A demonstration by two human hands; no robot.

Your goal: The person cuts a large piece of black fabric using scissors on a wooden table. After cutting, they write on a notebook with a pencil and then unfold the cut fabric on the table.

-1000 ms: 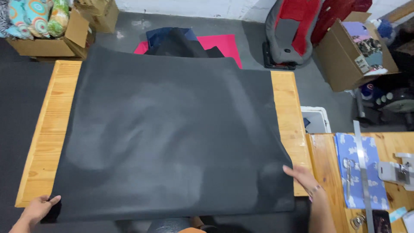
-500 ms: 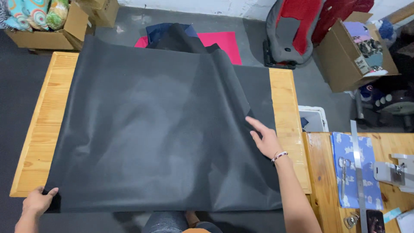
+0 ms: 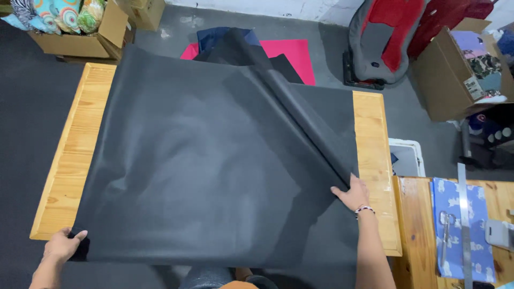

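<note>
Black fabric point(image 3: 187, 171) across the table point(image 3: 75, 160)
Your left hand point(image 3: 61, 246) pins its corner; right hand point(image 3: 352, 192), grip clamped, lifts the fold.

The right hand point(image 3: 353, 194) has left the near right corner of the black fabric point(image 3: 182, 160) and now grips its right edge farther up the wooden table point(image 3: 375, 160). That edge, flat a second ago, is lifted and folded inward, making a long diagonal ridge that runs from the hand toward the table's far edge.
</note>
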